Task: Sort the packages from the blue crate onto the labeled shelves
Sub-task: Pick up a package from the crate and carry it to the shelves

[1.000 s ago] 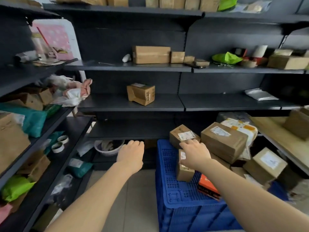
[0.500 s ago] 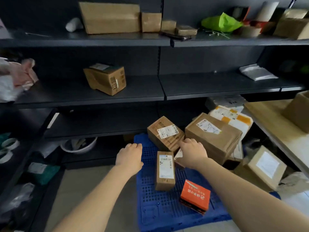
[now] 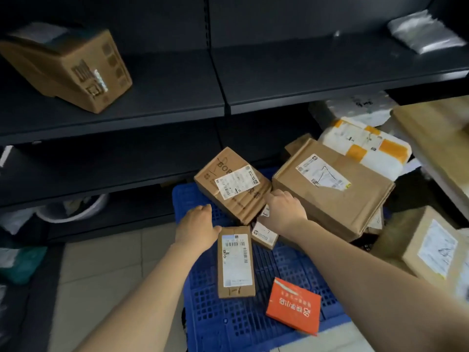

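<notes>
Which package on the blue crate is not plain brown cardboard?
The orange box with white lettering, lying at the crate's near edge. The other packages on the crate are brown cardboard with white shipping labels.

Both hands over blue perforated plastic crate [image 3: 253, 323]. Left hand [image 3: 196, 228] open, palm down, beside top end of narrow upright-labelled cardboard box [image 3: 236, 262]. Right hand [image 3: 284, 212] rests between creased brown cardboard box [image 3: 233, 184] and large flat brown cardboard parcel [image 3: 332, 191]. Orange flat carton [image 3: 294, 304] lies near crate's front.
</notes>
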A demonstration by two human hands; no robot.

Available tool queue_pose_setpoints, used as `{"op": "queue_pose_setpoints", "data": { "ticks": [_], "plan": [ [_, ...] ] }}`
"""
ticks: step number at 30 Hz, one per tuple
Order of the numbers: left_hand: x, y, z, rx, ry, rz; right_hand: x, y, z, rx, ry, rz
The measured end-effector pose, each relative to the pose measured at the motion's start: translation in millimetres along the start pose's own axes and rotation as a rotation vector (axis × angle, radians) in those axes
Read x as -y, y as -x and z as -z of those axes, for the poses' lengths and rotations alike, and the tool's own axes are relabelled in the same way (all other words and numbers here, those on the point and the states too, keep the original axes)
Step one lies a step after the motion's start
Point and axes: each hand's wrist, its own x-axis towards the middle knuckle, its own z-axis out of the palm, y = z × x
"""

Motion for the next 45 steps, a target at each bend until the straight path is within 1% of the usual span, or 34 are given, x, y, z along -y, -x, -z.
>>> {"op": "queue_pose_setpoints", "data": {
  "ticks": [8, 11, 13, 15, 18, 20, 22, 24, 28, 31, 35, 39, 45],
  "plan": [
    [15, -97, -40, 0.197, 0.222, 0.080, 14, -93, -40, 0.034, -0.170, -0.100],
    [19, -125, -56, 0.258, 0.411, 0.166, 20, -123, -53, -0.014, -0.250, -0.180],
    [18, -136, -65, 0.323, 0.579, 0.201, 22, -139, -60, -0.043, -0.322, -0.282],
    [16, -142, -72, 0.351, 0.760, 0.236, 23, -149, -63, -0.039, -0.342, -0.378],
    [17, -149, -76, 0.257, 0.977, 0.341, 26, -156, -62, -0.074, -0.290, -0.425],
    [23, -153, -74, 0.152, 1.043, 0.375, 28, -159, -63, -0.099, -0.334, -0.432],
    [30, -155, -64, 0.055, 1.066, 0.372, 31, -158, -65, -0.103, -0.395, -0.420],
    [38, -154, -54, -0.017, 1.067, 0.347, 35, -153, -70, -0.116, -0.489, -0.387],
    [53, -140, -38, -0.123, 1.112, 0.366, 47, -135, -71, -0.209, -0.783, -0.313],
    [59, -113, -28, -0.202, 1.152, 0.384, 58, -117, -64, -0.238, -0.948, -0.236],
    [57, -62, -12, -0.356, 1.213, 0.424, 70, -81, -52, -0.243, -1.056, -0.117],
    [54, -4, 3, -0.496, 1.298, 0.473, 81, -41, -35, -0.241, -1.068, 0.015],
    [48, 97, 33, -0.793, 1.392, 0.505, 116, 25, 8, -0.239, -1.047, 0.269]
  ]
}}
